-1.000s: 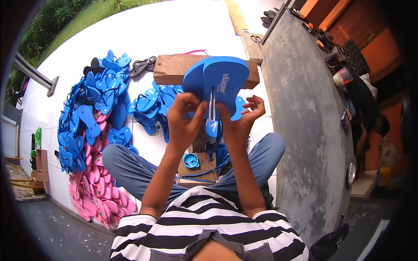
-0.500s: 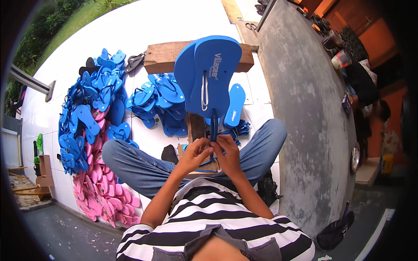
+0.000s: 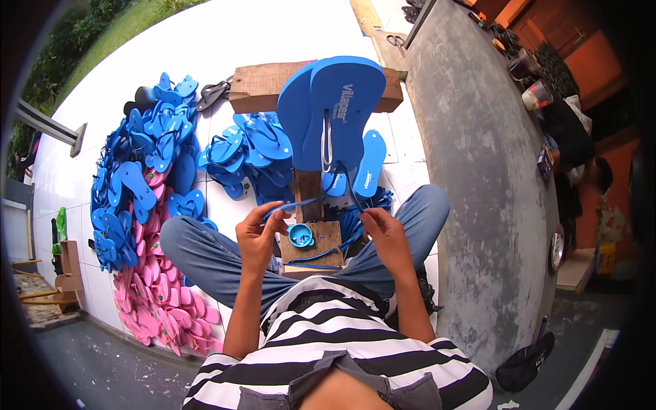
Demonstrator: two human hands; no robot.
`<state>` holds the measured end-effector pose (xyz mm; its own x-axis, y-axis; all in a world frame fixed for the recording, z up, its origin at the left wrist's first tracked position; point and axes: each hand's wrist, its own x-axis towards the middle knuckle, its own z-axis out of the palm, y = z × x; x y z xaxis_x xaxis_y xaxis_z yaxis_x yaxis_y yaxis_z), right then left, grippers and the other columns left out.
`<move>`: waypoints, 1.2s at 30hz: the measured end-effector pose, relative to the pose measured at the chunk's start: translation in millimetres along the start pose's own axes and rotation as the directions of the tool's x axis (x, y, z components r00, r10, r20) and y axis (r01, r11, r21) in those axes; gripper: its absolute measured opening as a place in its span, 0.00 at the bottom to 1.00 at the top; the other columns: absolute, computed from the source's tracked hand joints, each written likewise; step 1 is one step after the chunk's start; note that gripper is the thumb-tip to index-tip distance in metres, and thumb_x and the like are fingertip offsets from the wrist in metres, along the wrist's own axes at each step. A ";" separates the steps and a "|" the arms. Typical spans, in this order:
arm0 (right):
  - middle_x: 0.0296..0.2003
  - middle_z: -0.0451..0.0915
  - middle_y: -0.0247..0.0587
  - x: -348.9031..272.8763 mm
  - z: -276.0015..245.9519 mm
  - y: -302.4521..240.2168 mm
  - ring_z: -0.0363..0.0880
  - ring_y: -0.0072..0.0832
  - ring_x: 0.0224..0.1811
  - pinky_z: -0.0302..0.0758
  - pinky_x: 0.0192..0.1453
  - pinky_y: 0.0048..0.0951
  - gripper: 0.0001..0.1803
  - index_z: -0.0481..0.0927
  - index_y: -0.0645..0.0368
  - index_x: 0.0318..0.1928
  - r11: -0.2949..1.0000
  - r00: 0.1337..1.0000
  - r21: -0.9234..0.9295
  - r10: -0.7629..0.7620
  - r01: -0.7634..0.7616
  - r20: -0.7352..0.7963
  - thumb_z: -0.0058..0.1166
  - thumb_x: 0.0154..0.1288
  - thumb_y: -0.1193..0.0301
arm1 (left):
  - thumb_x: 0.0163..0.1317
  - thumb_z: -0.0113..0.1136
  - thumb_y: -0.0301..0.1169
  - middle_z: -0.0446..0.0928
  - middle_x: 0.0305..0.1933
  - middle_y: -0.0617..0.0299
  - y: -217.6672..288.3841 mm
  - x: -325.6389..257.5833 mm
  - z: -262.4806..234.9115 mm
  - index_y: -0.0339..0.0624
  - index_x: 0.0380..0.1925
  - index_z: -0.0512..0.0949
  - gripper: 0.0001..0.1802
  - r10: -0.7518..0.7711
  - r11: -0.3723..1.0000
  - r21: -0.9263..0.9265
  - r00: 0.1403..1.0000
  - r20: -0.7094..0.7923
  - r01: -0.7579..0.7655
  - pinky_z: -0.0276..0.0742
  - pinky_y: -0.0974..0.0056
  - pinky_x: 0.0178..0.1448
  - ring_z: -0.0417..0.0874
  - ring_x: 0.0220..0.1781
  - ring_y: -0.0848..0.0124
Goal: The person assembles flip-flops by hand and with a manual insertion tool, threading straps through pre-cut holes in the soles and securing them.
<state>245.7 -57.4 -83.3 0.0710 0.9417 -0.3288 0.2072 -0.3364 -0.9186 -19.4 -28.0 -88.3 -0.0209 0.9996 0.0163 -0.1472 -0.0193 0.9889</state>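
Two blue flip-flop soles [image 3: 348,102] stand stacked in front of me, leaning on a wooden block. A bent metal wire [image 3: 326,140] sticks out through a hole in the front sole. From the soles' near end a blue rubber strap [image 3: 311,201] parts into two arms. My left hand [image 3: 258,236] pinches the left arm near its end, fingers closed. At the other side my right hand [image 3: 387,236] has its fingertips closed on the right arm. Between and below the hands, a small blue bowl [image 3: 301,236] with tiny pieces inside sits on a wooden board [image 3: 326,238].
A wooden crossbeam [image 3: 256,89] backs the soles. Blue flip-flops [image 3: 140,191] and pink ones [image 3: 157,294] lie heaped at left, with another blue pile [image 3: 256,147] nearer the middle. A loose blue sole [image 3: 370,164] and several straps [image 3: 350,225] lie by my right knee.
My hands, together at the strap before, have moved apart to left and right. The strap's two arms are now spread, and the bowl between them has come into view.
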 end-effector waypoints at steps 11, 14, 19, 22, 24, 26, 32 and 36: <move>0.48 0.79 0.42 6.2 26.3 -104.9 0.74 0.33 0.57 0.72 0.59 0.34 0.13 0.84 0.59 0.48 0.731 0.723 0.123 -0.683 0.672 0.106 0.57 0.69 0.65 | 0.61 0.67 0.26 0.80 0.31 0.56 39.5 32.7 62.4 0.33 0.32 0.80 0.07 0.192 0.879 -0.477 0.908 0.372 0.009 0.79 0.69 0.34 0.83 0.29 0.71; 0.47 0.80 0.40 21.2 24.4 -95.6 0.75 0.31 0.56 0.72 0.59 0.33 0.11 0.85 0.58 0.47 0.750 0.742 0.388 -0.637 0.536 0.209 0.60 0.67 0.67 | 0.63 0.67 0.29 0.80 0.29 0.58 31.7 36.4 56.1 0.33 0.29 0.80 0.10 0.096 0.873 -0.463 0.878 0.468 0.151 0.78 0.70 0.31 0.82 0.26 0.73; 0.43 0.81 0.42 38.9 31.4 -89.8 0.79 0.30 0.50 0.74 0.58 0.33 0.10 0.80 0.60 0.43 0.626 0.722 0.580 -0.686 0.521 0.093 0.62 0.66 0.70 | 0.65 0.65 0.31 0.80 0.34 0.64 39.6 44.2 60.5 0.35 0.36 0.79 0.09 0.108 0.936 -0.352 0.933 0.342 0.021 0.73 0.75 0.38 0.79 0.34 0.79; 0.37 0.81 0.42 37.8 40.3 -102.5 0.79 0.34 0.47 0.74 0.58 0.38 0.13 0.77 0.60 0.44 0.579 0.784 0.677 -0.621 0.455 0.004 0.62 0.66 0.66 | 0.68 0.62 0.31 0.77 0.35 0.69 48.8 58.3 55.2 0.38 0.41 0.77 0.08 0.229 0.958 -0.206 0.965 0.125 -0.201 0.69 0.76 0.42 0.75 0.36 0.83; 0.35 0.82 0.42 43.0 42.3 -110.9 0.81 0.34 0.44 0.74 0.57 0.38 0.13 0.75 0.59 0.46 0.579 0.780 0.669 -0.625 0.465 -0.001 0.61 0.67 0.66 | 0.69 0.61 0.30 0.76 0.36 0.69 65.0 69.5 48.7 0.38 0.40 0.77 0.07 0.346 0.931 -0.157 0.935 0.080 -0.331 0.68 0.76 0.40 0.73 0.34 0.83; 0.39 0.81 0.42 46.5 44.8 -111.9 0.81 0.28 0.42 0.76 0.52 0.31 0.11 0.75 0.60 0.44 0.540 0.758 0.713 -0.652 0.448 0.017 0.61 0.67 0.70 | 0.69 0.61 0.29 0.75 0.37 0.67 85.8 83.0 50.0 0.37 0.40 0.77 0.07 0.471 0.882 -0.032 0.881 0.057 -0.469 0.68 0.76 0.38 0.72 0.33 0.83; 0.33 0.74 0.34 53.3 43.5 -109.3 0.74 0.21 0.33 0.71 0.40 0.25 0.09 0.75 0.59 0.41 0.526 0.720 0.738 -0.689 0.423 0.079 0.60 0.68 0.70 | 0.64 0.64 0.28 0.78 0.50 0.58 147.5 110.2 65.7 0.41 0.52 0.79 0.16 0.675 0.581 0.467 0.715 0.179 -0.666 0.75 0.70 0.39 0.78 0.42 0.72; 0.30 0.72 0.31 57.8 41.3 -104.4 0.67 0.18 0.27 0.65 0.33 0.22 0.10 0.74 0.59 0.39 0.585 0.721 0.689 -0.681 0.428 0.130 0.61 0.68 0.68 | 0.61 0.66 0.26 0.79 0.53 0.58 158.5 118.0 72.8 0.43 0.53 0.80 0.19 0.710 0.360 0.594 0.624 0.327 -0.720 0.77 0.67 0.40 0.79 0.46 0.68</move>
<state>187.9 32.0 -15.4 -0.2172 0.9074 0.3597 -0.5204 0.2041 -0.8291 26.8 88.2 81.1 0.2057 0.6164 0.7601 0.5491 -0.7156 0.4317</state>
